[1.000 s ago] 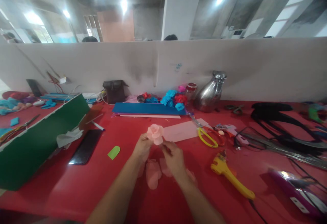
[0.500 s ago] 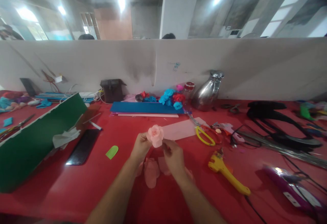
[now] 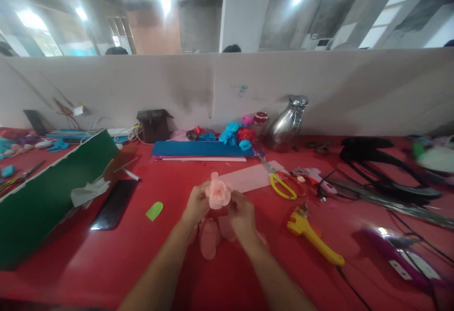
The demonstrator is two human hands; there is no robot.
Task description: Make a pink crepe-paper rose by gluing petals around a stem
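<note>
A pale pink paper flower point(image 3: 219, 192) is held up between my two hands over the red table. My left hand point(image 3: 196, 205) grips it from the left, fingers closed at its edge. My right hand point(image 3: 242, 212) pinches at its right side, the fingertips partly hidden behind petals. Loose pink petal pieces point(image 3: 208, 242) lie on the table beneath my hands. Behind the flower rests a pink paper strip point(image 3: 244, 177), with yellow-and-red-handled scissors point(image 3: 283, 186) at its right end. A green rounded paper piece point(image 3: 154, 211) lies to the left.
On the right lie a yellow glue gun point(image 3: 315, 241), a purple corded device point(image 3: 404, 259) and a black stand-like object point(image 3: 385, 166). Left are a dark phone point(image 3: 114, 204) and a green board point(image 3: 53, 202). Blue sheets point(image 3: 191, 148), paper flowers point(image 3: 232, 134) and a metal jug point(image 3: 287, 124) stand behind.
The flower has turned a little in my hands, and one petal now sticks up at its top. My hands have barely moved. The view has shifted slightly.
</note>
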